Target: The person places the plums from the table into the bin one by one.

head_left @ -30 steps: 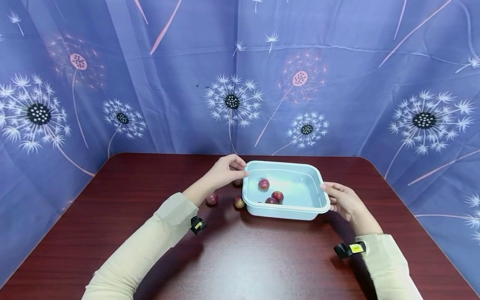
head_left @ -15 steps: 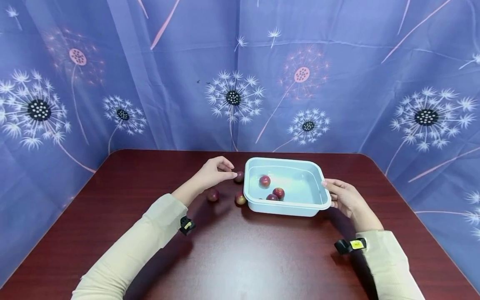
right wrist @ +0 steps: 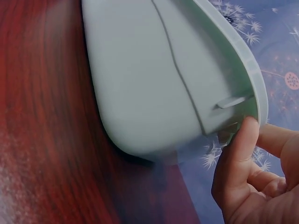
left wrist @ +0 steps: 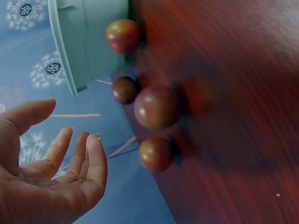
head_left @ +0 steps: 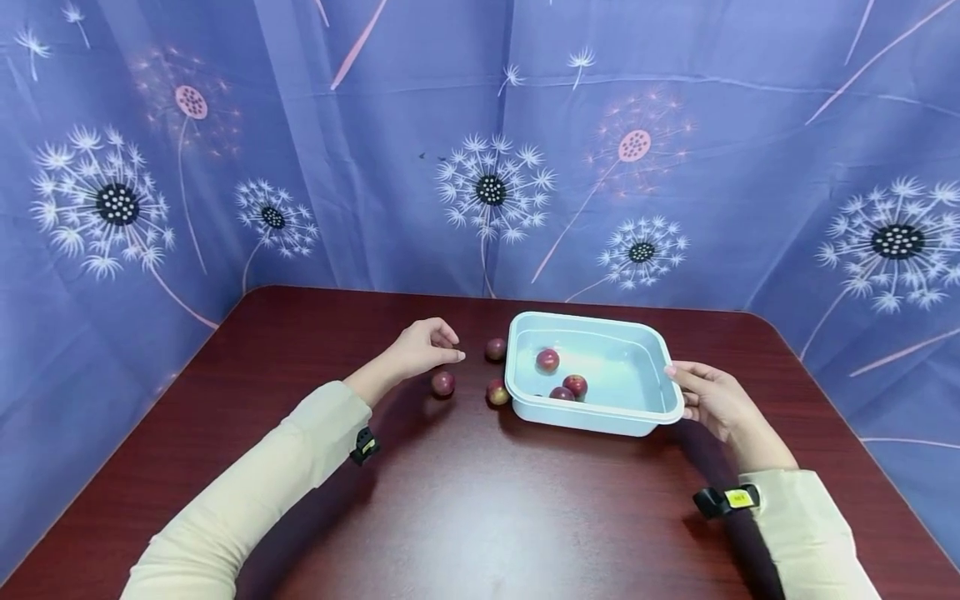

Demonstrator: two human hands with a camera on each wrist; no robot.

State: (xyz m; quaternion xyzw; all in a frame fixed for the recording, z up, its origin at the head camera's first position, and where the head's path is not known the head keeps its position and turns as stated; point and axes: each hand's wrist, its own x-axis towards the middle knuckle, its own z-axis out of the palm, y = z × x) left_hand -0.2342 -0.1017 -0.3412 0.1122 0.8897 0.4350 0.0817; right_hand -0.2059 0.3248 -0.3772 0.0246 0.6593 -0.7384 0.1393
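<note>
A pale blue plastic tub (head_left: 592, 421) stands on the table, with several round red plums inside, one of them a plum (head_left: 547, 360) towards the back. My right hand (head_left: 716, 404) pinches the tub's right rim between thumb and fingers; the right wrist view shows the rim (right wrist: 254, 70) in that grip. Left of the tub, my left hand (head_left: 423, 348) hovers with nothing in it, its fingers relaxed and apart from the thumb. Near it lie a dark plum (head_left: 496, 349), a yellowish-red plum (head_left: 497, 392) and another plum (head_left: 443, 383). One more plum (left wrist: 156, 154) shows in the left wrist view.
The dark red wooden table (head_left: 480, 517) reaches back to a blue curtain (head_left: 390, 167) with dandelion prints, which also hangs along both sides. The tub stands near the table's back edge.
My left hand has drawn away from the tub's left rim to the left, uncovering the dark plum. My right hand keeps its hold on the rim. The head view has shifted slightly.
</note>
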